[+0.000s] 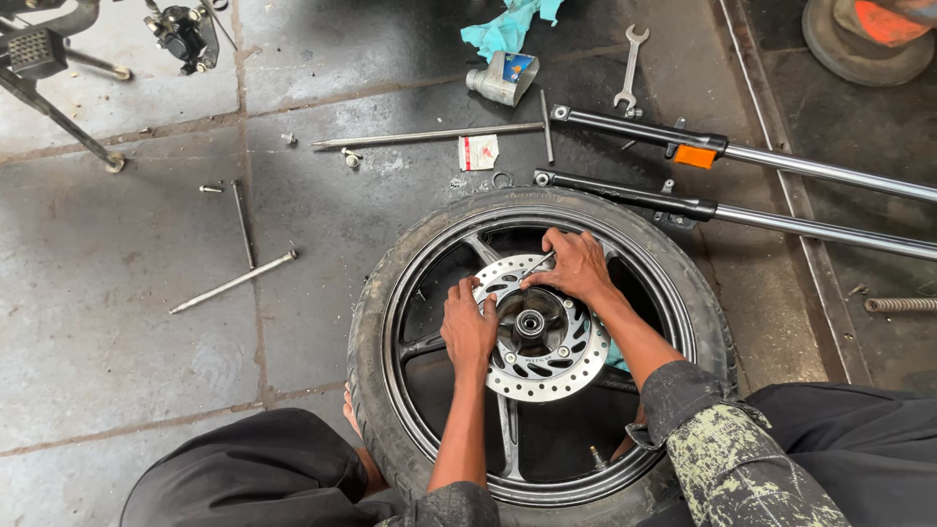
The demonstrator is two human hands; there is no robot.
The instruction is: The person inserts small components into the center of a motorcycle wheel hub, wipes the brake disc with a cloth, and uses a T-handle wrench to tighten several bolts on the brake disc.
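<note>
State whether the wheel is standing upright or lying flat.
Lying flat. The wheel rests on its side on the floor, with the brake disc facing up and both hands, left and right, on it.

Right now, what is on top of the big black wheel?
A holed metal disc lies on the wheel, with both hands on it: left, right. The disc's edge beneath them is hidden.

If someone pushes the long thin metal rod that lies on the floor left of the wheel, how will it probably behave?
The metal rod looks round and straight, so a sideways push would probably roll it across the flat floor tiles. It appears solid steel, so likely stiff and rather heavy for its thinness. Its smooth, perhaps greasy surface may slip in fingers.
</note>
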